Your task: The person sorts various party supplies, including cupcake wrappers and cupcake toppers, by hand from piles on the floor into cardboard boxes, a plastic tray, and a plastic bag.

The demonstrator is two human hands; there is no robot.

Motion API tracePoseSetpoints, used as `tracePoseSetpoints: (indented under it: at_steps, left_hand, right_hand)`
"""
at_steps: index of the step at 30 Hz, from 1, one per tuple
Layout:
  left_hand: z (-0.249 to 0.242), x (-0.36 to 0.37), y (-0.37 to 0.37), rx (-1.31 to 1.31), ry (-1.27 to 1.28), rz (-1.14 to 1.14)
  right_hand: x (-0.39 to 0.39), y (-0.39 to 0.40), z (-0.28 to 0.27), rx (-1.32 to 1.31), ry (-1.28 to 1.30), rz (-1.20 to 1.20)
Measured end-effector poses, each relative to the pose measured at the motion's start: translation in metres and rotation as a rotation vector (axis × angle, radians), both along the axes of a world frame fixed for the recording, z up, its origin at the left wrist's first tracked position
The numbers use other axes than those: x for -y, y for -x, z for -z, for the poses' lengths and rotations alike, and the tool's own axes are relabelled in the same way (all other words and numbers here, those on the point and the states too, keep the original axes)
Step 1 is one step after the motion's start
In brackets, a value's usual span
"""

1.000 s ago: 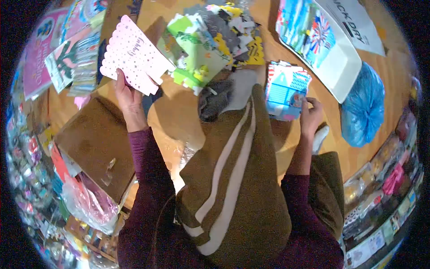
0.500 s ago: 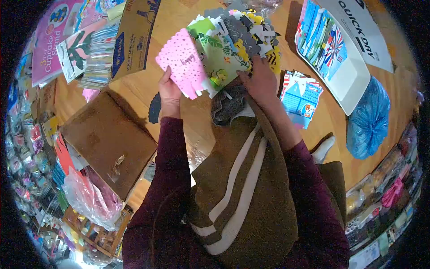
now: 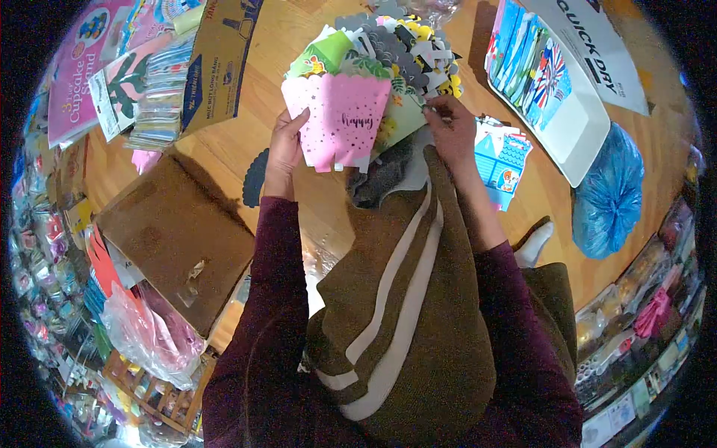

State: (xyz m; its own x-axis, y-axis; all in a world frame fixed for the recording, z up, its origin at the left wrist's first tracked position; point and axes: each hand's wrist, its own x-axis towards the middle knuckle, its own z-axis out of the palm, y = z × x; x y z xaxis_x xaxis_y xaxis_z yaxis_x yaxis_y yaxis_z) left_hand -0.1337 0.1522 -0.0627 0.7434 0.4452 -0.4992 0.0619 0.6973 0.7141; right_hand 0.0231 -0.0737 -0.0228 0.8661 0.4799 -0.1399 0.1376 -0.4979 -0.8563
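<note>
My left hand [image 3: 285,142] is closed on the left edge of a pink popcorn box [image 3: 328,119], flat, with a scalloped top, small dark stars and the word "happy". Behind it lies a pale green popcorn box [image 3: 404,119] with a leaf and animal print, partly hidden by the pink one. Fingers of my right hand [image 3: 452,128] pinch the green box's right corner. Just beyond, a heap of grey scalloped pieces [image 3: 388,46] and yellow, black and white pieces [image 3: 437,56] spreads over the floor. A bright green piece [image 3: 323,54] shows above the pink box.
Right of my hand lie blue and white printed cards [image 3: 502,164]. A white bin [image 3: 571,142] holds upright packets, with a blue plastic bag [image 3: 609,190] beside it. At left are a brown box [image 3: 175,239], a cardboard carton [image 3: 224,60] and a clear plastic bag [image 3: 146,336].
The pink box has swung upright and moved right, covering more of the green one. My right hand has drawn back from the heap to the green box's corner.
</note>
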Motion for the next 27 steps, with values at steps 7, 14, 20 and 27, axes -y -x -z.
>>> tracePoseSetpoints:
  at_steps: [7, 14, 20, 27]
  left_hand:
    - [-0.036, 0.005, -0.016, -0.051, -0.257, 0.252]
    - [-0.068, 0.014, -0.046, -0.119, -0.671, 0.34]
    - [-0.051, 0.023, -0.043, -0.075, -0.631, 0.197]
    - [-0.048, 0.032, -0.016, -0.016, -0.263, 0.138]
  right_hand:
    - [0.008, -0.009, -0.001, -0.547, -0.446, 0.047]
    - [-0.008, -0.007, -0.01, -0.773, -0.594, 0.115]
    - [-0.02, 0.006, -0.015, -0.707, -0.599, 0.105]
    - [-0.026, 0.018, -0.006, -0.621, -0.496, 0.023]
